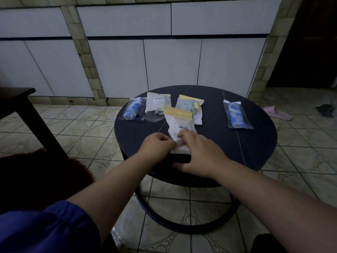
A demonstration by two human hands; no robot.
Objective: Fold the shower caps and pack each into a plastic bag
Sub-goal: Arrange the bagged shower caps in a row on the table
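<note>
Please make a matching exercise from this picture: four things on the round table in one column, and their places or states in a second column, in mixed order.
Things:
1. blue-patterned bag on the right
2. blue-patterned bag on the left
3. yellow-topped bag in front
4. yellow-topped bag with green contents

Places or states:
A. partly under another bag
B. lies alone, apart from the others
C. far left of the row
D. touched by both hands

Pairs: 1-B, 2-C, 3-D, 4-A

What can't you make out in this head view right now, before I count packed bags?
- Near bag: its lower end is hidden under the left hand and right hand; contents unreadable in dim light.
- Barcode labels: too small to read.
- White bag at the back: contents unclear.
- Table near edge: partly hidden by both forearms.
</note>
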